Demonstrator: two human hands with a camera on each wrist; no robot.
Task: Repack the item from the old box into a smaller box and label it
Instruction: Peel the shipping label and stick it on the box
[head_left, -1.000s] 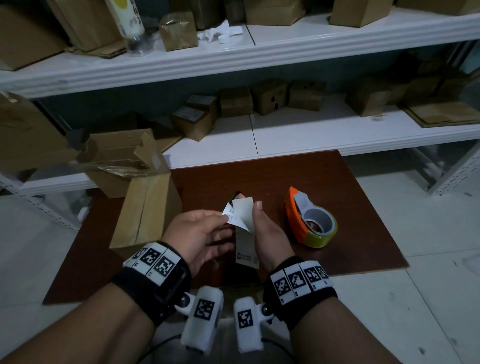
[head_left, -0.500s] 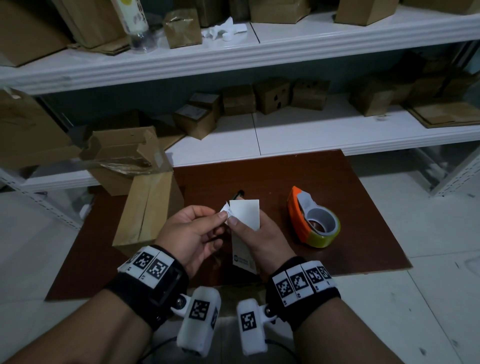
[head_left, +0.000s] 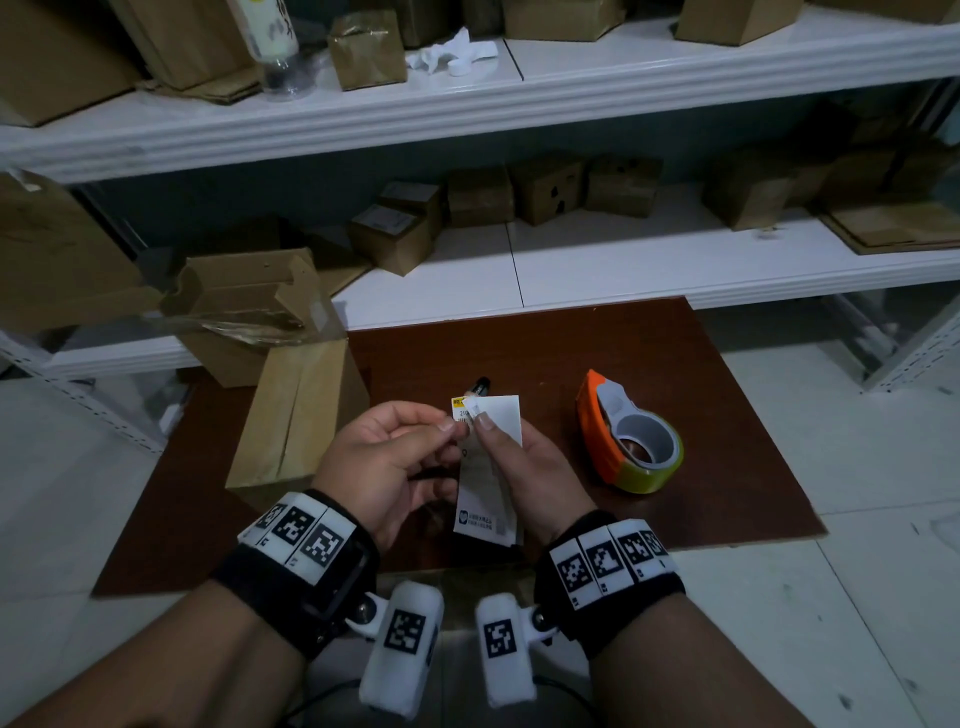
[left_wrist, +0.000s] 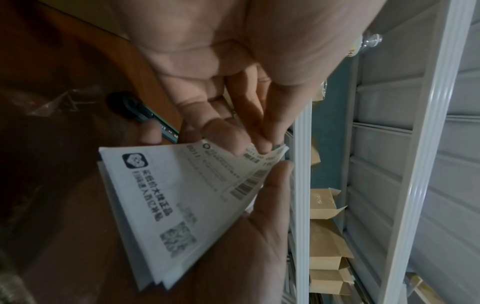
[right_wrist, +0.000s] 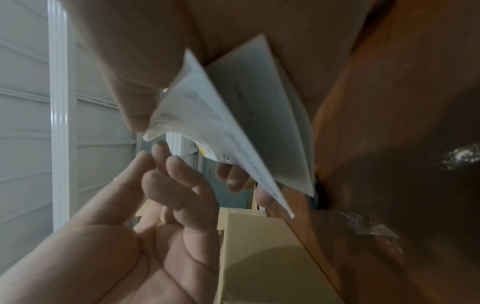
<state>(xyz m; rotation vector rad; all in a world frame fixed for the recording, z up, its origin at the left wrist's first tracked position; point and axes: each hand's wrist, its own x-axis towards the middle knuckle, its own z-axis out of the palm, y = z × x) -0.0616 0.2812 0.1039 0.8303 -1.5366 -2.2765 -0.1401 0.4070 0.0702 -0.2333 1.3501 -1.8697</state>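
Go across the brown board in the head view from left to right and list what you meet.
Cardboard box → left hand → stack of labels, pinched by both hands → right hand → tape dispenser. The pen behind the labels is mostly hidden, so I leave it out.

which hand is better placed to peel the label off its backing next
Left, likely. The left hand already pinches the lifted corner of the label, while the right hand grips the backing stack, so it can steady it as the left pulls.
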